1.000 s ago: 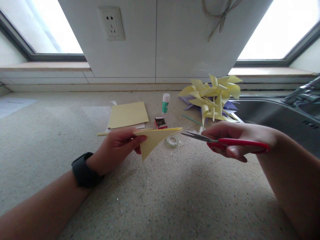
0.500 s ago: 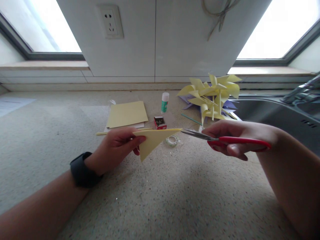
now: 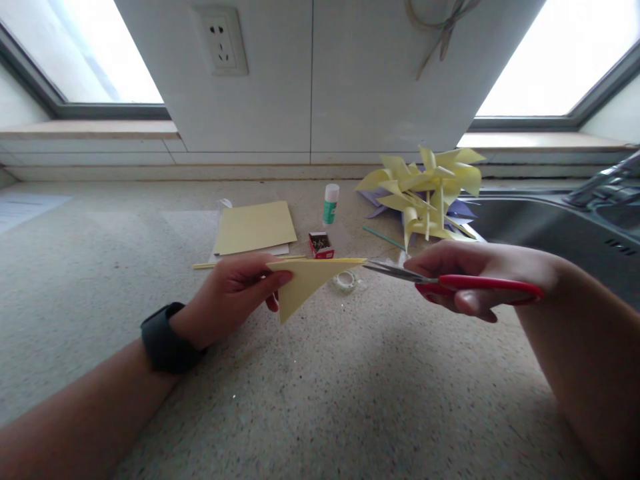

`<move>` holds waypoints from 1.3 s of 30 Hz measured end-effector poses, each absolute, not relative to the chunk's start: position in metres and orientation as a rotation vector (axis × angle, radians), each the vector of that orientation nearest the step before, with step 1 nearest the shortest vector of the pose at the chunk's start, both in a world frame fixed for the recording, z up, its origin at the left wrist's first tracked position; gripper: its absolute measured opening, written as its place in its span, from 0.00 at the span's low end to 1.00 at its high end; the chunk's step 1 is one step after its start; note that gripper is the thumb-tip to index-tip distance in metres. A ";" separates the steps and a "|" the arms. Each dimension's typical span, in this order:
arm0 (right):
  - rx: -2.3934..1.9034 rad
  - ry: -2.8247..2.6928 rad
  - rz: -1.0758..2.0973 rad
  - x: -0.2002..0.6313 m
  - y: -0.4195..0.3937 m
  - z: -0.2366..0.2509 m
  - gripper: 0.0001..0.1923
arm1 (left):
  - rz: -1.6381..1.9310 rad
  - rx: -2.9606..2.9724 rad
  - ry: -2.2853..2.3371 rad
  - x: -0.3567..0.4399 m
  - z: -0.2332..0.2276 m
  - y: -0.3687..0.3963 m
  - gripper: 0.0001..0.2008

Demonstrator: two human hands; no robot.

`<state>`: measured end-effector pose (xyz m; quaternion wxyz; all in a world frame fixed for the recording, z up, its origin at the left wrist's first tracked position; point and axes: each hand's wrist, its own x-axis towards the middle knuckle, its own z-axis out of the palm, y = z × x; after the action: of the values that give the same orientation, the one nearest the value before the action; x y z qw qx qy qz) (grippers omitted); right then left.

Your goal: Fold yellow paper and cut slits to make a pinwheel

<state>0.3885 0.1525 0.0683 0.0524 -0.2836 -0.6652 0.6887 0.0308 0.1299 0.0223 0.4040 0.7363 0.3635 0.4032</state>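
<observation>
My left hand (image 3: 245,287) pinches a folded triangle of pale yellow paper (image 3: 310,283) by its left corner, thumb on the near face. The paper's long tip points right. My right hand (image 3: 465,267) is closed on red-handled scissors (image 3: 480,283), fingers in the loops. The blade tips are at the paper's right point; whether they touch it I cannot tell. Behind the paper lie a roll of clear tape (image 3: 345,281) and a small red box (image 3: 321,245) of tiny metal pieces. A green and white glue stick (image 3: 331,204) stands farther back.
A stack of yellow paper (image 3: 256,228) lies behind my left hand, with thin sticks (image 3: 203,267) beside it. Yellow and purple paper pinwheels (image 3: 425,190) are piled at the back right, near a teal stick (image 3: 383,237). A steel sink (image 3: 530,230) is at the right.
Both hands keep nearly the same place and grip. The folded layers at the paper's right tip look slightly more spread apart.
</observation>
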 end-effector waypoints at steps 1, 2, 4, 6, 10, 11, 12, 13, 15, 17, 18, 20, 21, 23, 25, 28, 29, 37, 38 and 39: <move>-0.859 -2.024 2.094 0.388 0.152 0.068 0.24 | 1.015 1.868 0.913 0.031 0.022 0.130 0.09; -0.858 -2.027 2.091 0.388 0.152 0.068 0.24 | 1.012 1.874 0.907 0.031 0.022 0.130 0.09; -0.852 -2.038 2.081 0.388 0.152 0.068 0.24 | 1.000 1.877 0.900 0.031 0.022 0.130 0.08; -0.845 -2.055 2.073 0.388 0.153 0.069 0.24 | 0.998 1.875 0.894 0.030 0.022 0.131 0.08; -0.853 -2.099 2.047 0.387 0.153 0.069 0.23 | 0.984 1.890 0.876 0.030 0.023 0.130 0.09; -0.852 -2.105 2.045 0.386 0.153 0.068 0.23 | 0.971 1.896 0.872 0.030 0.024 0.130 0.09; -0.849 -2.103 2.048 0.386 0.153 0.068 0.23 | 0.958 1.903 0.868 0.029 0.024 0.129 0.10; -0.846 -2.093 2.058 0.386 0.154 0.067 0.23 | 0.945 1.913 0.862 0.029 0.025 0.129 0.10; -0.841 -2.059 2.087 0.385 0.154 0.065 0.23 | 0.932 1.935 0.852 0.028 0.024 0.129 0.09; -0.857 -2.040 2.111 0.383 0.154 0.064 0.24 | 0.937 1.988 0.851 0.027 0.024 0.129 0.08; -0.867 -2.040 2.126 0.383 0.154 0.064 0.24 | 0.939 2.028 0.850 0.026 0.024 0.129 0.08; -0.896 -2.056 2.153 0.382 0.154 0.064 0.24 | 0.930 2.117 0.850 0.024 0.023 0.130 0.07; -0.903 -2.063 2.166 0.381 0.154 0.064 0.24 | 0.915 2.157 0.848 0.023 0.023 0.130 0.07; -0.908 -2.080 2.178 0.380 0.155 0.064 0.25 | 0.891 2.213 0.837 0.023 0.024 0.131 0.06; -0.904 -2.105 2.176 0.379 0.155 0.064 0.25 | 0.877 2.263 0.813 0.024 0.026 0.131 0.06; -0.896 -2.123 2.187 0.378 0.156 0.063 0.26 | 0.852 2.314 0.775 0.026 0.029 0.130 0.07; -0.888 -2.122 2.193 0.378 0.156 0.062 0.26 | 0.843 2.313 0.770 0.027 0.029 0.130 0.07; -0.860 -2.071 2.207 0.377 0.153 0.059 0.24 | 0.856 2.305 0.771 0.026 0.029 0.127 0.07; -0.849 -2.079 2.206 0.377 0.154 0.059 0.24 | 0.858 2.303 0.775 0.025 0.029 0.128 0.07; -0.840 -2.087 2.205 0.377 0.154 0.059 0.23 | 0.863 2.302 0.775 0.025 0.028 0.128 0.07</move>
<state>0.3771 0.1539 0.0587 -0.0042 -0.2666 -0.6625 0.6999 0.0253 0.1278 0.0282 0.2780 0.8579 0.2887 0.3217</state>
